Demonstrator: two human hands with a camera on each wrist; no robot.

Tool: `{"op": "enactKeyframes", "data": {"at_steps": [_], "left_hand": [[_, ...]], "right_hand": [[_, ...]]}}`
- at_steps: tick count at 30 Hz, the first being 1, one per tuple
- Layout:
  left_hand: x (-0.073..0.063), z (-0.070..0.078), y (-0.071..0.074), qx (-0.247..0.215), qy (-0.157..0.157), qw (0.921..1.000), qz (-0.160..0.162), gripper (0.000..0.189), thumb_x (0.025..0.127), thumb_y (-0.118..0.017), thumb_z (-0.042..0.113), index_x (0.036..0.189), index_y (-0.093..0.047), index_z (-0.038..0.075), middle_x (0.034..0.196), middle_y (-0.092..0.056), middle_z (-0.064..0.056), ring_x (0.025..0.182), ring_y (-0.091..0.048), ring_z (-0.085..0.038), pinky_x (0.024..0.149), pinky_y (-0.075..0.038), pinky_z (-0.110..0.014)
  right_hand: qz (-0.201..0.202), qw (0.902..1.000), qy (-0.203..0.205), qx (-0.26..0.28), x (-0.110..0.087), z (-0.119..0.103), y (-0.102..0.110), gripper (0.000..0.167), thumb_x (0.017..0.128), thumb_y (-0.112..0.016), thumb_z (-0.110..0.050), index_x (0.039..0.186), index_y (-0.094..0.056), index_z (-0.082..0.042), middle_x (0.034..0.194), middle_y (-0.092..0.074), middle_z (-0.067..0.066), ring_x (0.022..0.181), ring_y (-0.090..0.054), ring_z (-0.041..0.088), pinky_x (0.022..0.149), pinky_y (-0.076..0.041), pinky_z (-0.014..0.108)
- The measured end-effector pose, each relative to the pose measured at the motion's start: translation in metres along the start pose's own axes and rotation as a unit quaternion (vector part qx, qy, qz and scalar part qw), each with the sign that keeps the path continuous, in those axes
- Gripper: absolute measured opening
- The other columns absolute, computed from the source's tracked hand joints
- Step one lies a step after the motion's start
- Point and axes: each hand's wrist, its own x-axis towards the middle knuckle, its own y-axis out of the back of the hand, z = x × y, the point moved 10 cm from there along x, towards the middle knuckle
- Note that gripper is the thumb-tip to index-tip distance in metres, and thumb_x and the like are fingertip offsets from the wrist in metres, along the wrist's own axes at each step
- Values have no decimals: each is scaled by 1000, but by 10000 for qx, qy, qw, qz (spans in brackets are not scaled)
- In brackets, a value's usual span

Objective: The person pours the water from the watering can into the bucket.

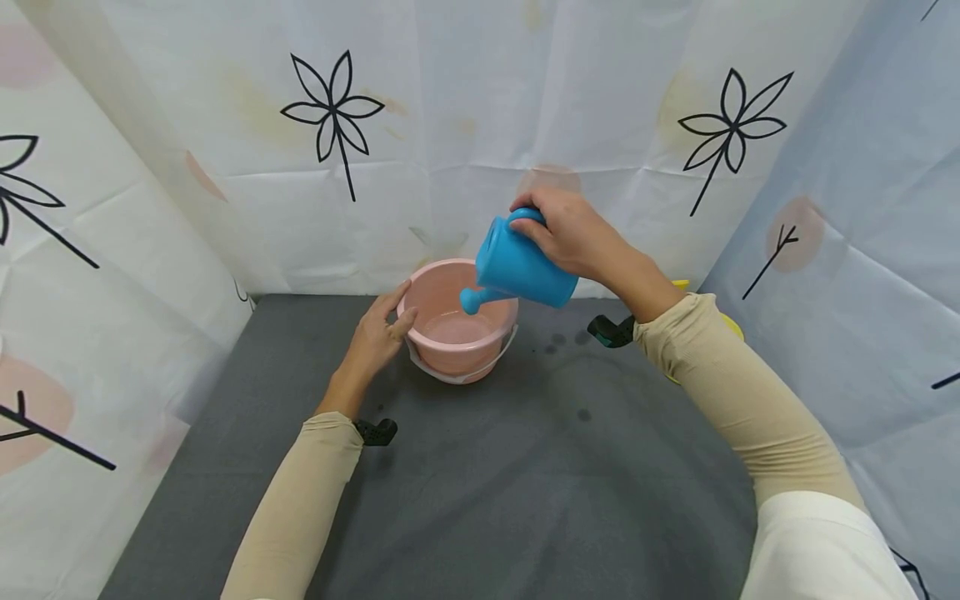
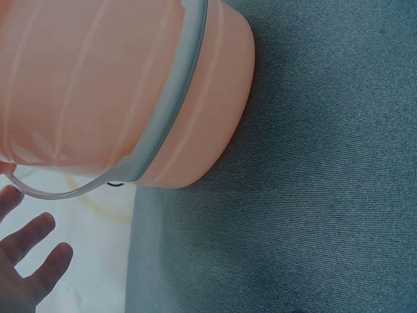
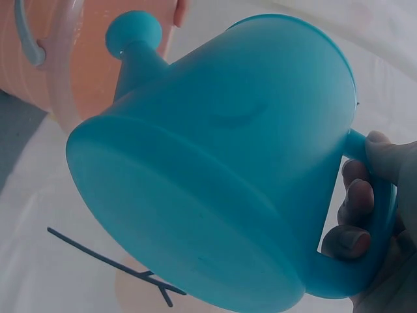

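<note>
A blue watering can point(image 1: 525, 265) is tilted over the pink bucket point(image 1: 457, 360), its round spout head at the bucket's opening. My right hand point(image 1: 573, 229) grips the can by its handle; in the right wrist view several fingers point(image 3: 355, 202) curl through the handle loop. Whether water is flowing cannot be made out. At the bucket's left rim, my left hand point(image 1: 377, 333) rests with fingers stretched. The left wrist view shows these fingers point(image 2: 49, 270) spread apart beside the bucket. Its pale handle point(image 2: 172, 98) hangs down around the front of the bucket.
The bucket stands near the back edge of a grey cloth-covered table point(image 1: 525, 483). Small dark spots point(image 1: 583, 414) mark the cloth right of it. Something yellow point(image 1: 731, 325) is partly hidden behind the right forearm. White patterned sheets point(image 1: 465, 108) hang behind and on both sides.
</note>
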Motion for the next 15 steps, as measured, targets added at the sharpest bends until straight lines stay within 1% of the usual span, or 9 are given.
{"op": "enactKeyframes", "data": {"at_steps": [4,7,15], "left_hand": [[0,-1,-1,13,-1,10000,-30,60,107,-49,46,162,-28,37,164,-36,-9,151,-35,-39,116,-34,-65],[0,-1,-1,8,-2,10000,-39,60,107,-49,46,162,-27,38,164,-36,-9,151,-35,-39,116,-34,-65],[1,-1,-1,-37,33,10000,-65,60,106,-47,53,161,-27,39,164,-36,-8,151,-35,-38,116,-35,-64]], "right_hand": [[-64,9999,85,-73,2,-3,-2,33,103,-61,-18,128,-59,3,124,-64,19,118,-63,34,105,-51,46],[-128,9998,117,-138,4,-5,-4,33,104,-60,-19,128,-59,3,125,-64,19,118,-63,34,105,-51,45],[-219,9992,135,-300,9,-12,-6,35,104,-61,-21,129,-57,3,127,-64,20,119,-63,35,106,-51,46]]}}
